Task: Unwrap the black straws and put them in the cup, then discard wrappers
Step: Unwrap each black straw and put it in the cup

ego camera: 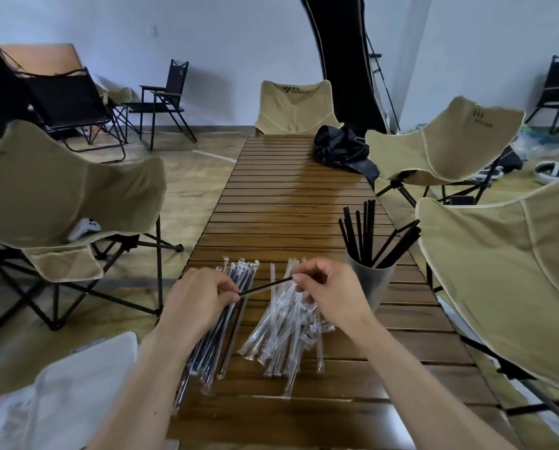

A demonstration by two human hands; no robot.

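Note:
A black straw (267, 287) spans between my two hands above the slatted wooden table (288, 206). My left hand (200, 297) pinches its lower left end and my right hand (327, 287) pinches its upper right end. Whether a wrapper still covers part of it I cannot tell. Under my left hand lies a bundle of wrapped black straws (226, 323). Under my right hand lies a heap of empty clear wrappers (288, 332). A grey cup (372, 287) stands to the right, holding several bare black straws (365, 235).
Beige folding chairs stand at the left (60, 196), far end (296, 107) and right (505, 271) of the table. A black crumpled bag (343, 147) lies at the table's far right. A white bag (60, 394) sits at my lower left.

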